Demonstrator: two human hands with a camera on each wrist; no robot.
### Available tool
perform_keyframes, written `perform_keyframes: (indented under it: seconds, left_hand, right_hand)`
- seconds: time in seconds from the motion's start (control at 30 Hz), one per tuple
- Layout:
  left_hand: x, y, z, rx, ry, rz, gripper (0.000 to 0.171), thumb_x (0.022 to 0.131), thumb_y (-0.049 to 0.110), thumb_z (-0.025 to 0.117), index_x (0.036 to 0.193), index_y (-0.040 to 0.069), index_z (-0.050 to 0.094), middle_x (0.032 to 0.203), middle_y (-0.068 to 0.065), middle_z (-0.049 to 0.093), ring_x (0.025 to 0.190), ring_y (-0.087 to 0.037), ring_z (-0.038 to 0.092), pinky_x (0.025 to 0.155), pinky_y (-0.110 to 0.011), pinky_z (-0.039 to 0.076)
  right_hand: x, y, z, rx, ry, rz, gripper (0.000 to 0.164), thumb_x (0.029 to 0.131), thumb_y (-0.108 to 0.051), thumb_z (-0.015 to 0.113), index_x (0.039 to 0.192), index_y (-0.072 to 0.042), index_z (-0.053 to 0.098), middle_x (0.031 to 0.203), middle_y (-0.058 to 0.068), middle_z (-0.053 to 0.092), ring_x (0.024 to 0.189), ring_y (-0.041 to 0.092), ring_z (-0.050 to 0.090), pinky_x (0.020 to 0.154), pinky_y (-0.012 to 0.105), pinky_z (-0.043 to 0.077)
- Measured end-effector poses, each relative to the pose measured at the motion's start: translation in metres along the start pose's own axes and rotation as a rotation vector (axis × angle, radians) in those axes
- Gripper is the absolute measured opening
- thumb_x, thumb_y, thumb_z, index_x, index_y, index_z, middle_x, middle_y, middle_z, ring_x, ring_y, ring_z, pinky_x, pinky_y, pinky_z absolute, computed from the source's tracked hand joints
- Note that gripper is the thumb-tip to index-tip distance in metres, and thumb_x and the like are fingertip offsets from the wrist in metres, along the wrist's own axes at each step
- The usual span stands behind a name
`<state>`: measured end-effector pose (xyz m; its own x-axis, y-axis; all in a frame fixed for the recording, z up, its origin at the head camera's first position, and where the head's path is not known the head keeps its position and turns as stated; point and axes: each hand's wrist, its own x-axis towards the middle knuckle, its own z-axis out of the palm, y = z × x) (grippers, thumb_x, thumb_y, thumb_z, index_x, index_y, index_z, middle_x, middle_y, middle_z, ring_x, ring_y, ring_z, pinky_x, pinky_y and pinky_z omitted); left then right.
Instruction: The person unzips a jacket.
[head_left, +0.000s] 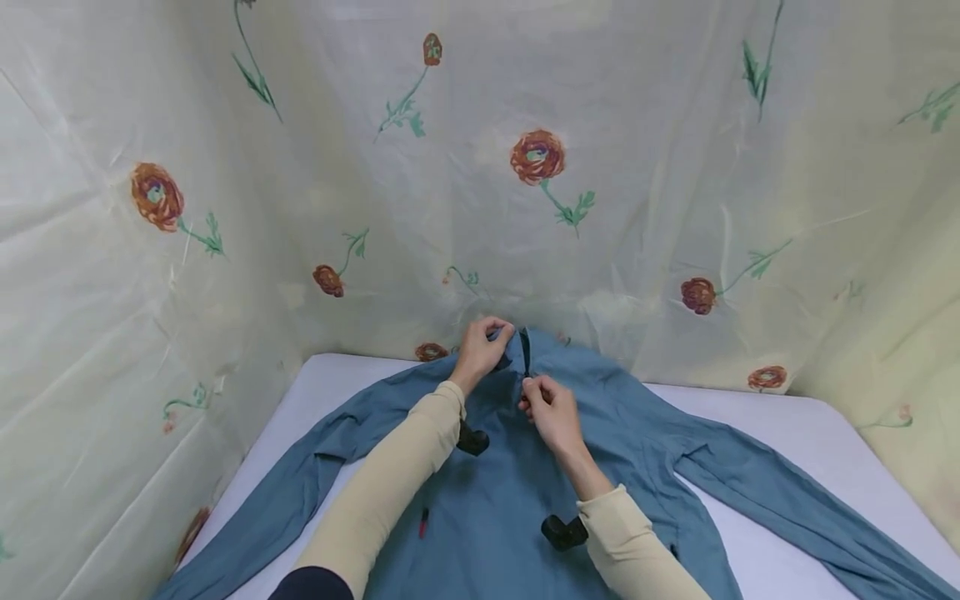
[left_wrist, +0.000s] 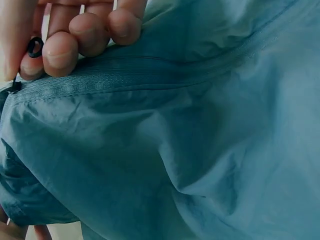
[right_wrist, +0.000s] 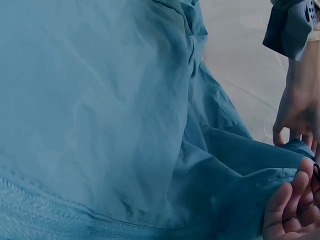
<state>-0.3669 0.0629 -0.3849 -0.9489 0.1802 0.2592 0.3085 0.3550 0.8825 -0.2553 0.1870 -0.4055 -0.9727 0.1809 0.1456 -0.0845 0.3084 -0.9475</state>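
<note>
A blue jacket [head_left: 487, 525] lies spread out with its sleeves stretched to both sides. Its collar [head_left: 513, 343] is at the far end, where my left hand [head_left: 483, 348] pinches the fabric edge. Just nearer and to the right, my right hand [head_left: 552, 410] pinches the front zipper's pull between thumb and fingers. In the left wrist view, the right hand's fingers curl beside the black looped zipper pull [left_wrist: 35, 47], and the zipper [left_wrist: 130, 82] runs off to the right. The right wrist view has the left hand [right_wrist: 300, 107] behind the right hand's fingers [right_wrist: 287, 205].
The jacket rests on a white table [head_left: 348, 371] with rounded far corners. Flower-patterned curtains [head_left: 622, 200] hang close behind the table and along both sides. A small red tab [head_left: 423, 523] shows on the jacket's left front. Black wrist cameras [head_left: 564, 533] sit under both forearms.
</note>
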Motion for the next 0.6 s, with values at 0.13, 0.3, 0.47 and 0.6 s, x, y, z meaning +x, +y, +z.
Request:
perform_keyframes:
  seconds: [0.13, 0.3, 0.47, 0.6]
  left_hand:
    - [0.000, 0.002, 0.000, 0.014, 0.013, -0.008, 0.022, 0.096, 0.031, 0.056, 0.105, 0.015, 0.069, 0.114, -0.004, 0.064, 0.116, -0.022, 0.058, 0.100, -0.041, 0.046]
    - [0.001, 0.004, 0.001, 0.011, 0.038, -0.011, 0.022, 0.096, 0.031, 0.056, 0.105, 0.014, 0.069, 0.115, -0.005, 0.065, 0.117, -0.022, 0.058, 0.100, -0.041, 0.046]
    - [-0.003, 0.004, 0.004, 0.092, 0.120, 0.089, 0.018, 0.095, 0.024, 0.058, 0.106, 0.014, 0.068, 0.111, -0.003, 0.067, 0.109, -0.021, 0.061, 0.098, -0.042, 0.044]
    - [-0.015, 0.002, 0.009, 0.343, 0.174, 0.339, 0.018, 0.094, 0.019, 0.059, 0.111, 0.019, 0.066, 0.116, 0.000, 0.063, 0.107, -0.020, 0.057, 0.096, -0.048, 0.035]
  right_hand:
    - [-0.001, 0.001, 0.001, 0.014, 0.004, 0.006, 0.032, 0.099, -0.029, 0.050, 0.086, -0.003, 0.063, 0.075, 0.012, 0.064, 0.070, 0.031, 0.060, 0.062, 0.034, 0.053]
    - [-0.004, 0.000, 0.001, 0.030, 0.012, 0.000, 0.032, 0.099, -0.028, 0.051, 0.085, -0.002, 0.063, 0.073, 0.011, 0.064, 0.070, 0.033, 0.059, 0.060, 0.032, 0.052]
    - [-0.006, 0.001, 0.001, 0.040, 0.021, -0.004, 0.032, 0.099, -0.026, 0.052, 0.084, 0.000, 0.063, 0.070, 0.009, 0.063, 0.065, 0.028, 0.059, 0.058, 0.029, 0.051]
    - [-0.004, 0.002, -0.001, 0.045, 0.028, -0.005, 0.034, 0.099, -0.026, 0.051, 0.085, 0.002, 0.062, 0.070, 0.010, 0.064, 0.064, 0.025, 0.060, 0.057, 0.027, 0.051]
